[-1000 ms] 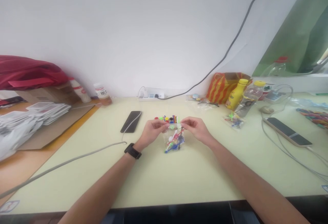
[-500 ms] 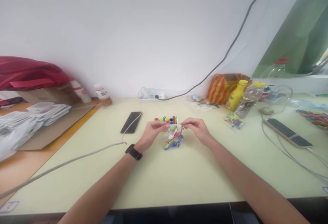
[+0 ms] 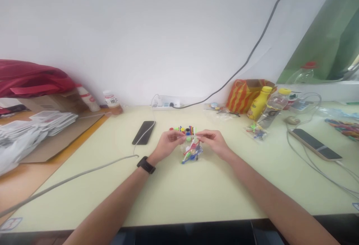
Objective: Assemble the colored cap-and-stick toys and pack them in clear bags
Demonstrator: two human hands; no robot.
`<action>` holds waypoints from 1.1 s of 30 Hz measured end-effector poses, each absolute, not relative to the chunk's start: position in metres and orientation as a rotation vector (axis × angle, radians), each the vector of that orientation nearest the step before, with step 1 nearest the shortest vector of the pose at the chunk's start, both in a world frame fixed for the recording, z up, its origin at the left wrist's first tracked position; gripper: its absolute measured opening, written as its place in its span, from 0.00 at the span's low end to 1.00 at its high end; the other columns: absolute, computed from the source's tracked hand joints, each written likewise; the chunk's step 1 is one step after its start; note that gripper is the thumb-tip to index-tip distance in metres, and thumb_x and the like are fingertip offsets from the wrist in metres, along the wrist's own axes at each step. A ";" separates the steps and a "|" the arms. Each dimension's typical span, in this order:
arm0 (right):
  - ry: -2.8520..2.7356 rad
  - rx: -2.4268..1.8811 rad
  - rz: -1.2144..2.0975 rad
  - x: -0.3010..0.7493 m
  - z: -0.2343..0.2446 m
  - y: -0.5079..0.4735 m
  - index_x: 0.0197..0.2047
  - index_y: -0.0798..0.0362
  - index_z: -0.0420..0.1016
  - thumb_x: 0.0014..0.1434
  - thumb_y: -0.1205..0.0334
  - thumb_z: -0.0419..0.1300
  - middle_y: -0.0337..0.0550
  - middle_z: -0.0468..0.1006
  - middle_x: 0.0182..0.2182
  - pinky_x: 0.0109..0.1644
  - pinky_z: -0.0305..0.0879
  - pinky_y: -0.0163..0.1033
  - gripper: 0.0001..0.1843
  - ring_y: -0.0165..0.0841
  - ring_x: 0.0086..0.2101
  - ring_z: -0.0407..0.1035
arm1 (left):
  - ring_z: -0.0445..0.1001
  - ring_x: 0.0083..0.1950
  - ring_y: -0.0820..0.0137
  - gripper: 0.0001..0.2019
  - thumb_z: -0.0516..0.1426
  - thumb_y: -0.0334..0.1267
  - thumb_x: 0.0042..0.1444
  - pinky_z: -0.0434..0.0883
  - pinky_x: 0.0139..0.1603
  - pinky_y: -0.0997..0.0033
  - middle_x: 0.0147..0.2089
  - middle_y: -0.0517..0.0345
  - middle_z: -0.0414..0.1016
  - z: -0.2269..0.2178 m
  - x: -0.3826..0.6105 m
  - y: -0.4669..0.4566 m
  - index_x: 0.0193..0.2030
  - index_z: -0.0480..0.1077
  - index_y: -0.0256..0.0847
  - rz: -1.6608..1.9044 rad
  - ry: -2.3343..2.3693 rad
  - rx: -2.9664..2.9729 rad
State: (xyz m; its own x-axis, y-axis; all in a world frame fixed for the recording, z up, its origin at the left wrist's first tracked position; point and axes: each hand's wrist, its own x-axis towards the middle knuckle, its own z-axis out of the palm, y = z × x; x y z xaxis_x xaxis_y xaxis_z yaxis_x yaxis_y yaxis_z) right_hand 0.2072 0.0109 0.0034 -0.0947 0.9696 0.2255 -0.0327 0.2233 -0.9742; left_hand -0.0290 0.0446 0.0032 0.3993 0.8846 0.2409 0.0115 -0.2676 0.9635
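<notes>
A small clear plastic bag with red, white, green and blue plastic pieces inside hangs between my hands. My left hand pinches its top edge at the left corner. The fingers of my right hand are closed on the same edge at the right. Just beyond the bag lie several small coloured pieces, red, green, yellow and black, partly hidden by my fingers and the bag. A black watch is strapped to my left wrist.
A black phone lies left of my hands, with a cable beside it. At right are another small bag of pieces, a yellow bottle, a clear bottle, a striped bag and a second phone.
My right hand has shifted slightly left along the bag's top edge, closer to my left hand. Both hands still hold the bag.
</notes>
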 end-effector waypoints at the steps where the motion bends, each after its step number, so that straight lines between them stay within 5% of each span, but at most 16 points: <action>1: -1.364 -0.966 1.113 0.208 0.003 0.012 0.40 0.50 0.87 0.52 0.52 0.72 0.44 0.83 0.34 0.43 0.70 0.42 0.14 0.36 0.35 0.74 | 0.81 0.45 0.61 0.14 0.69 0.44 0.54 0.78 0.46 0.64 0.45 0.47 0.84 0.003 -0.029 0.045 0.43 0.82 0.37 1.053 0.807 1.597; 8: -1.430 -0.904 1.048 0.211 0.000 0.014 0.38 0.49 0.87 0.55 0.52 0.69 0.45 0.80 0.35 0.41 0.69 0.42 0.12 0.36 0.36 0.73 | 0.82 0.42 0.61 0.13 0.70 0.43 0.52 0.77 0.45 0.64 0.40 0.48 0.85 0.002 -0.030 0.043 0.41 0.84 0.38 1.092 0.862 1.530; 13: -1.447 -0.932 1.112 0.207 -0.001 0.012 0.46 0.51 0.84 0.57 0.48 0.68 0.44 0.82 0.36 0.41 0.71 0.42 0.18 0.36 0.35 0.74 | 0.81 0.40 0.62 0.13 0.72 0.42 0.49 0.77 0.45 0.64 0.38 0.48 0.84 0.005 -0.025 0.038 0.38 0.82 0.36 1.115 0.833 1.510; 19: -1.624 -1.009 1.002 0.201 0.003 0.008 0.35 0.52 0.82 0.60 0.46 0.65 0.45 0.82 0.33 0.42 0.70 0.41 0.17 0.38 0.35 0.75 | 0.80 0.49 0.59 0.17 0.69 0.45 0.53 0.77 0.51 0.62 0.49 0.44 0.82 0.014 -0.019 0.030 0.46 0.81 0.37 1.063 0.803 1.594; 33: -1.810 -1.031 0.819 0.208 0.013 0.005 0.31 0.51 0.83 0.58 0.45 0.66 0.44 0.81 0.28 0.34 0.66 0.39 0.18 0.35 0.30 0.71 | 0.78 0.36 0.65 0.13 0.66 0.48 0.58 0.72 0.37 0.69 0.36 0.51 0.83 0.012 -0.018 0.031 0.36 0.83 0.39 0.975 0.867 1.847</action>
State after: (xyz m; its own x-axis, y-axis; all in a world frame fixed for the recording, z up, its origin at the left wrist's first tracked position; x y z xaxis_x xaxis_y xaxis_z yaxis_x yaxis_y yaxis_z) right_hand 0.2082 0.0052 0.0128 -0.2759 0.8902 0.3624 0.3156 0.4401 -0.8407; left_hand -0.0179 0.0308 0.0121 0.4553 0.8450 0.2806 0.1803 -0.3962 0.9003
